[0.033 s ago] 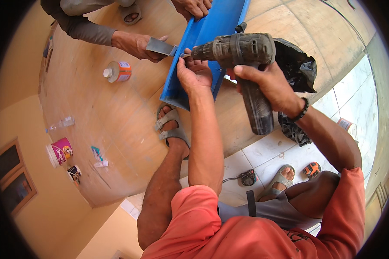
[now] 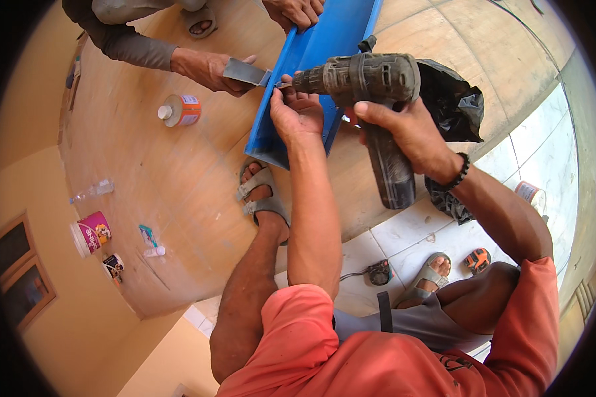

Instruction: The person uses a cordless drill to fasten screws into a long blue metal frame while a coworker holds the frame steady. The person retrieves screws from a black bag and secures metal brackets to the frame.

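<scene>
A long blue gutter-like channel (image 2: 266, 143) slants away from me. My right hand (image 2: 417, 132) is wrapped round the handle of a dark, worn cordless drill (image 2: 374, 74), whose nose points left at the channel's left wall. Inside the channel my left hand (image 2: 300, 119) lies palm up, fingers closed about the tip of the drill bit at that wall; whatever they pinch is too small to make out. A co-worker's hand (image 2: 208, 69) presses a flat grey metal piece (image 2: 244, 71) against the wall's outer side. Their other hand (image 2: 297, 12) grips the channel further up.
A can with an orange label (image 2: 180, 110) stands left of the channel. Black plastic bags (image 2: 453, 99) lie to the right. A tape measure (image 2: 379, 272) and an orange-and-black tool (image 2: 477, 261) sit on white tiles by my foot. A purple-and-white tub (image 2: 91, 233) and clear bottle (image 2: 93, 190) are far left.
The rear of the drill and my right hand have dipped very slightly. My left hand, the channel and the co-worker's hands stay in place.
</scene>
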The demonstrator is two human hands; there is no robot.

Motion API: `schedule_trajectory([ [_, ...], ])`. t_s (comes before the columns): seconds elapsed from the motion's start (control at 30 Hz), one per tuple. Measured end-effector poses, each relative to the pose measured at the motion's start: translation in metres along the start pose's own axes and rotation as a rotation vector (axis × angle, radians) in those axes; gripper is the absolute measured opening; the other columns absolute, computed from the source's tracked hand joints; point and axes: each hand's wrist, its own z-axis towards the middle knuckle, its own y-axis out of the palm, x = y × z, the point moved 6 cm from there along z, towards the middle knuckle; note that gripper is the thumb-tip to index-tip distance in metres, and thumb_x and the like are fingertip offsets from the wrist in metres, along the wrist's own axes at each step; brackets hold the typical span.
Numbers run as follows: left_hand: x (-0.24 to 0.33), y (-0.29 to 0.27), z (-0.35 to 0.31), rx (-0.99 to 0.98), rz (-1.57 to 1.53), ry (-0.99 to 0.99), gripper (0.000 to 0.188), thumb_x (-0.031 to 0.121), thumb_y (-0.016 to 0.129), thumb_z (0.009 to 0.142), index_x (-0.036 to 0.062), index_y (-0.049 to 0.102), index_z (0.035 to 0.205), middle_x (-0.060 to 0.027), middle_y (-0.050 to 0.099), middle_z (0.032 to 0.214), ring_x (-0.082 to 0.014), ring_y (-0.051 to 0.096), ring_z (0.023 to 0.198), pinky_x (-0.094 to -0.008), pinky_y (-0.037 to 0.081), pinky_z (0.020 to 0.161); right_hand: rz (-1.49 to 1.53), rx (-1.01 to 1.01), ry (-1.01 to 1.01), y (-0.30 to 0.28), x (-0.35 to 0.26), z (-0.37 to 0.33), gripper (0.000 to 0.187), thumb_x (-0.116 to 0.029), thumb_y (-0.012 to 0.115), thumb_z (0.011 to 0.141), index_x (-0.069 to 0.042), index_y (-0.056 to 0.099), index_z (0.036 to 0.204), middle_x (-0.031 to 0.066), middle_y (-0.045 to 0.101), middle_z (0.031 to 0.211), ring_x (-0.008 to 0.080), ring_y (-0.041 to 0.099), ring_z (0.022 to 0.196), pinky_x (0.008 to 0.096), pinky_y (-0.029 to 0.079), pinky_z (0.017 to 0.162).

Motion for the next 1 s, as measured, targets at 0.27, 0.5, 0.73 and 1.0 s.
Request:
schedule_trajectory([
  [0.27,0.003,-0.002,0.016,-0.109,-0.074,-0.07,0.025,0.02,0.035,0.096,0.0039,0.054,0.096,-0.0062,0.062,0.093,-0.022,0.059,0.092,-0.039,0.047,0.09,0.048,0.064,-0.03,0.013,0.003,-0.008,0.029,-0.022,0.069,0.084,-0.002,0.061,0.104,0.0039,0.063,0.08,0.0106,0.061,0.062,0.0253,0.052,0.055],
  [0.5,0.004,0.002,0.014,-0.096,-0.05,-0.039,0.028,0.022,0.035,0.096,0.0049,0.057,0.09,-0.0068,0.061,0.092,-0.0216,0.058,0.09,-0.0387,0.046,0.09,0.099,0.152,-0.054,0.015,0.014,-0.008,0.026,-0.018,0.07,0.084,-0.002,0.063,0.103,0.0034,0.063,0.08,0.0108,0.058,0.065,0.0266,0.05,0.058],
  [0.73,0.007,-0.003,0.018,-0.167,0.093,-0.056,0.028,0.025,0.037,0.096,0.0062,0.056,0.089,-0.0079,0.06,0.09,-0.0225,0.058,0.087,-0.0398,0.048,0.085,0.192,0.163,-0.136,0.027,0.029,-0.024,0.033,-0.009,0.071,0.081,-0.003,0.062,0.112,0.003,0.064,0.097,0.0091,0.056,0.081,0.0272,0.05,0.072],
  [1.0,0.005,-0.008,0.02,-0.225,0.147,-0.053,0.031,0.03,0.037,0.098,0.0072,0.055,0.089,-0.0075,0.059,0.086,-0.023,0.057,0.082,-0.0402,0.049,0.078,0.384,0.202,-0.073,0.039,0.056,-0.03,0.031,-0.004,0.07,0.079,-0.002,0.061,0.109,0.0042,0.065,0.096,0.0102,0.059,0.077,0.0261,0.053,0.062],
])
